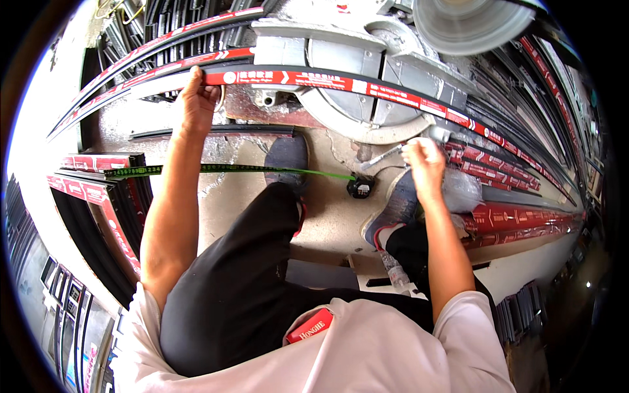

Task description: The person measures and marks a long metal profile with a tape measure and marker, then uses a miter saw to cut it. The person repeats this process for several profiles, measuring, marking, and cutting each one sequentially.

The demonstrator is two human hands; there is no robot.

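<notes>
My left hand pinches a long black profile bar with red-and-white film, near its left part. The bar lies across the grey bed of a miter saw, running off to the far right. My right hand is closed in front of the saw's round base, around a thin grey stick-like piece whose kind I cannot make out. Below it a black tape measure rests on the floor between my shoes. Its green blade stretches left, past my left forearm, to a stack of red-filmed profiles.
The round saw blade is raised at the top right, above the bed. Two more filmed bars extend left of the saw. Red-wrapped profiles are piled at right. A short dark bar lies before the saw.
</notes>
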